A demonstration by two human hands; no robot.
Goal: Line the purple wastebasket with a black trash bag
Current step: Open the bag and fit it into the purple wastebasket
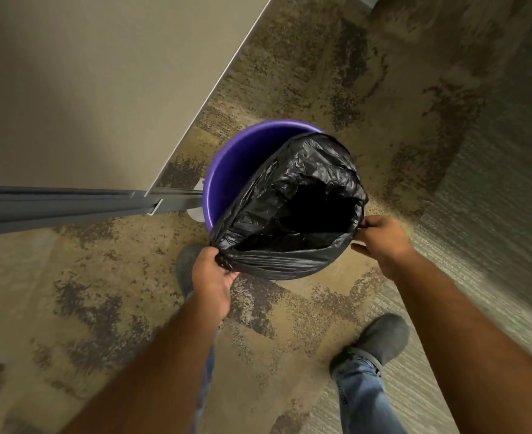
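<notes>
The purple wastebasket [236,164] stands on the carpet, seen from above. A black trash bag [292,189] hangs open inside it, its mouth folded over the near and right parts of the rim; the far left of the rim and the inner wall show bare purple. My left hand [211,277] grips the bag's edge at the near left of the rim. At the right side of the rim my right hand [380,238] pinches the bag's edge.
A beige partition wall [86,89] with a grey metal base rail [70,208] runs close to the left of the basket. My two grey shoes [380,339] stand on the mottled brown carpet [383,89] below the basket.
</notes>
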